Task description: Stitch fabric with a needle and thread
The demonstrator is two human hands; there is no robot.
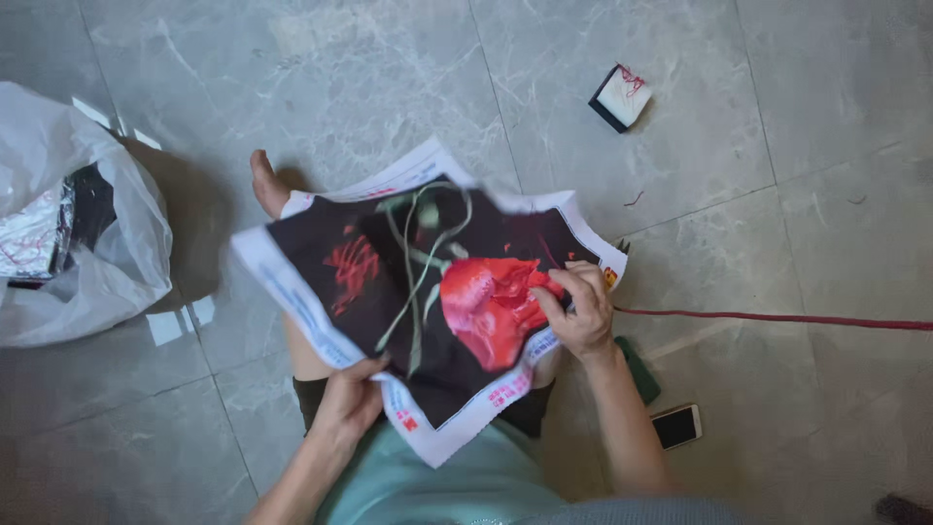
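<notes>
Head view, left to right: white plastic bag [78,243] slumped on the grey tile floor [389,78], well apart from me. My left hand [348,401] is pinched closed on the lower white border of the cross-stitch canvas [428,292], thumb on top. Canvas is held up over my lap, black ground with a red flower and green stems, its far edge blurred. My right hand [580,309] is closed on the right edge, fingertips pinching at the red patch; I can't tell whether a needle is in there. Small thread card [620,95] lies far back on the floor, phone [677,425] just beside my right forearm, red thread [777,318] running off to the right. Risk as I judge it: the thread could snag or tangle, and the canvas could sag if my left pinch slips. Open floor behind and right; left is crowded by the bag.
</notes>
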